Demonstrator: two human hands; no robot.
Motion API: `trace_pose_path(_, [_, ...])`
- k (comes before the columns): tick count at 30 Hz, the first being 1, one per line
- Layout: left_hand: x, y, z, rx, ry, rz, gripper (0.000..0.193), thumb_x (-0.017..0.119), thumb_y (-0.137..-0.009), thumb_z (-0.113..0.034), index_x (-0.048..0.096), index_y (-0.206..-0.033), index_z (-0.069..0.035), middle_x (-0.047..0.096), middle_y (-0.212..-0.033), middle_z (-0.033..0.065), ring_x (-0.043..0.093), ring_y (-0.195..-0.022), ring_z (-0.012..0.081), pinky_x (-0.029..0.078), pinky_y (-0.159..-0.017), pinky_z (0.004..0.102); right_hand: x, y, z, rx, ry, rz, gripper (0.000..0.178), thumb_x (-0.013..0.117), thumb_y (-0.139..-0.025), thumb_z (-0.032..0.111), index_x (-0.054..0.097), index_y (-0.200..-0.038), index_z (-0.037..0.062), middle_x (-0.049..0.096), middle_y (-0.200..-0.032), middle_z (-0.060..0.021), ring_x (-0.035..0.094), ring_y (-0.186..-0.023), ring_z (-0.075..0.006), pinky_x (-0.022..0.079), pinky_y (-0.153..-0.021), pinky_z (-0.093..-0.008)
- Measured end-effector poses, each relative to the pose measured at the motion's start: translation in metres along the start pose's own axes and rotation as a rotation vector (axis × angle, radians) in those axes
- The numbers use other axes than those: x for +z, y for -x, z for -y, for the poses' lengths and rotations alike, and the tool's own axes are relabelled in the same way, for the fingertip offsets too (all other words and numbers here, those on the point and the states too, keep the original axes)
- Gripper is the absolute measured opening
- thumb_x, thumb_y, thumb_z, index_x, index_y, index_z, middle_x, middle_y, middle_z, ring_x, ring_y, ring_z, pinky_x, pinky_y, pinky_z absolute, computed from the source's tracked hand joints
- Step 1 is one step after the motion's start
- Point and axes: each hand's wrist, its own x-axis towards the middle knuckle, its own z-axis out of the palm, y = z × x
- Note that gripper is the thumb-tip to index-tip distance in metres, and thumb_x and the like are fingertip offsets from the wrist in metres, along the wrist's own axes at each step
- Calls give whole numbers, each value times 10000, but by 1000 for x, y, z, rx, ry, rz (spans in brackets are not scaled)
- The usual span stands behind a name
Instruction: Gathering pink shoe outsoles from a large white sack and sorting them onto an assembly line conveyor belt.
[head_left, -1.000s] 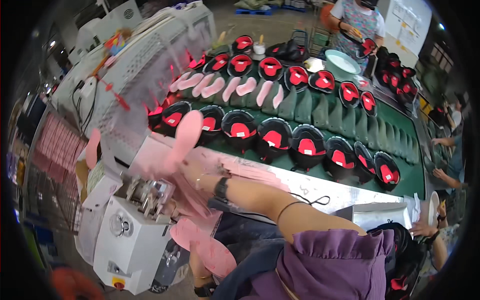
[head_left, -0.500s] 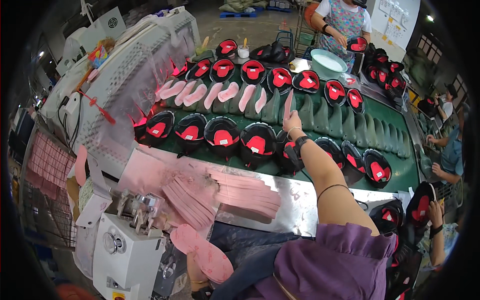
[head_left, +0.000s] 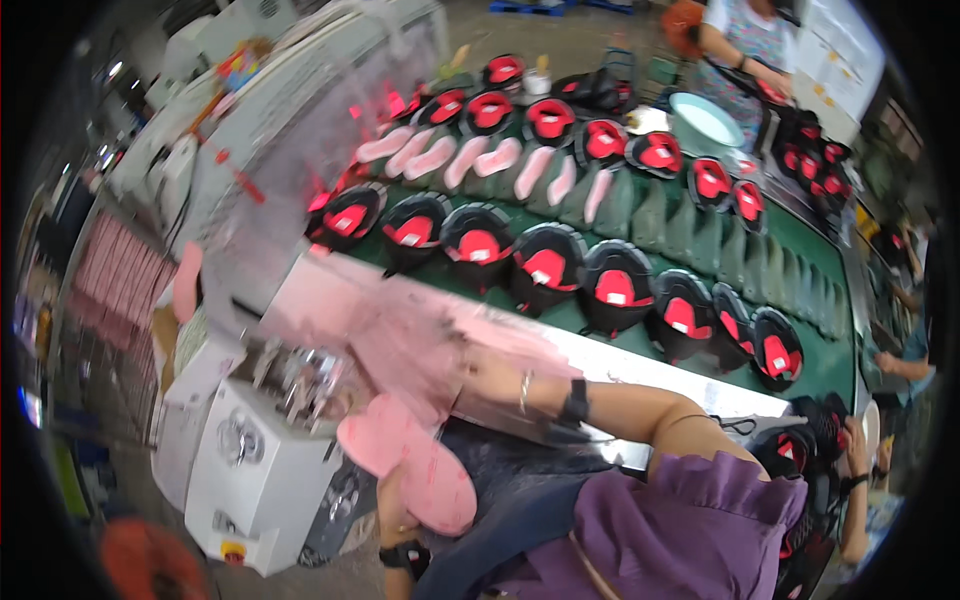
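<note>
Green tabletop (head_left: 828, 365) carries two rows of black shoes (head_left: 618, 290) with red linings; between them runs a line of green shoe lasts (head_left: 650, 220), pink insoles (head_left: 533, 172) lying on those toward the left. Beside a white machine (head_left: 262, 490), the left hand's (head_left: 396, 503) grip pinches a red-marked pink insole (head_left: 440, 490) low before the body. The right hand (head_left: 470, 368) is at the blurred insole stack (head_left: 405, 345) on the metal tabletop (head_left: 650, 372); whether its grip is spread or pinching, I cannot tell.

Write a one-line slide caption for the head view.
Left hand holding a pink insole, right hand at piled pink insoles, near rows of black-and-red shoes.
</note>
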Motion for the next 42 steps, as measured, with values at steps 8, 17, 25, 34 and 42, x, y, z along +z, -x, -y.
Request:
trace_pose_path(8, [-44,0,18,19,192,-53,351,540,-997,-282,562,-1193,8,646,-1079,108,651,-989,253,558,-830,401,102,-14,19,249,-408,145,329,647,-888,312,659,-1042,22,696,-860,-137,668,-779,-184,511,-692,-345])
trace_pose_path(17, [-18,39,-2,-5,134,-24,583,389,-975,-528,502,-1208,-5,606,-1018,152,646,-996,357,549,-847,459,123,-106,44,197,-179,-4,448,662,-867,328,615,-1168,0,702,-910,-172,685,-854,-276,516,-793,-365])
trace_pose_path(25, [-23,38,4,-31,170,-13,537,432,-1008,-448,487,-1293,4,625,-1142,149,643,-1049,307,536,-893,405,112,-98,54,126,-135,-54,497,673,-848,372,613,-1176,5,696,-938,-209,674,-858,-314,511,-800,-390])
trace_pose_path(34, [-31,37,12,5,150,-172,472,479,-1019,-374,508,-1307,-2,624,-1199,105,628,-1060,211,509,-938,350,117,-132,45,111,-39,-154,482,740,-797,331,623,-1057,-57,679,-922,-202,664,-867,-316,512,-775,-403])
trace_pose_path(42, [-18,38,12,-21,244,-46,423,465,-1024,-338,502,-1302,-21,613,-1211,97,618,-1079,215,510,-944,367,45,-119,58,-145,323,-215,366,620,-881,319,605,-1035,-12,648,-986,-224,632,-933,-391,507,-809,-454])
